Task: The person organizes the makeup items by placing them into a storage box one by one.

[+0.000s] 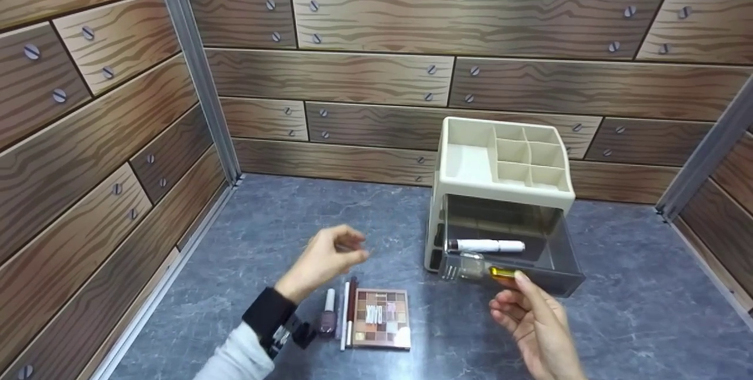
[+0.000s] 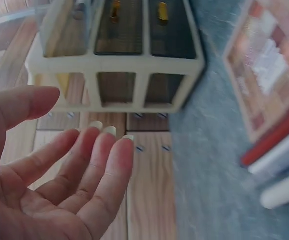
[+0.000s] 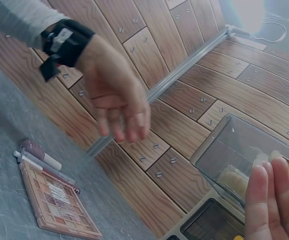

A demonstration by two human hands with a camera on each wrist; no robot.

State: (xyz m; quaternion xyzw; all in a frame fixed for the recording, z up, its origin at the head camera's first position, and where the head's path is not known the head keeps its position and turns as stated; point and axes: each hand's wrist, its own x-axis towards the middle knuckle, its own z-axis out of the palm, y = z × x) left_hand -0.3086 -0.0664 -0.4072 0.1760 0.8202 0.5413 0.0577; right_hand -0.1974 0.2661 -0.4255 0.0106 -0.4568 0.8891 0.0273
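Note:
My right hand (image 1: 544, 324) is at the front of a pulled-out, smoky clear drawer (image 1: 567, 262), its thumb and fingers about the amber-gold handle (image 1: 502, 273). Inside the drawer lie a white tube with a dark end (image 1: 488, 245) and a small squarish clear bottle (image 1: 472, 266). The left hand (image 1: 326, 256) holds nothing and hovers over the tabletop, fingers loosely bent. Below and right of it is an eyeshadow palette (image 1: 381, 318), with slim dark-red and white pencil-like sticks (image 1: 351, 312) along its left side. A purple nail polish bottle (image 1: 327, 315) with a white cap lies beside them.
The drawer belongs to a cream desktop organizer (image 1: 506, 186) with open compartments on top. Two more drawers with gold handles (image 2: 162, 13) show in the left wrist view. Wood-patterned walls (image 1: 353, 74) enclose the grey marbled tabletop (image 1: 282, 203).

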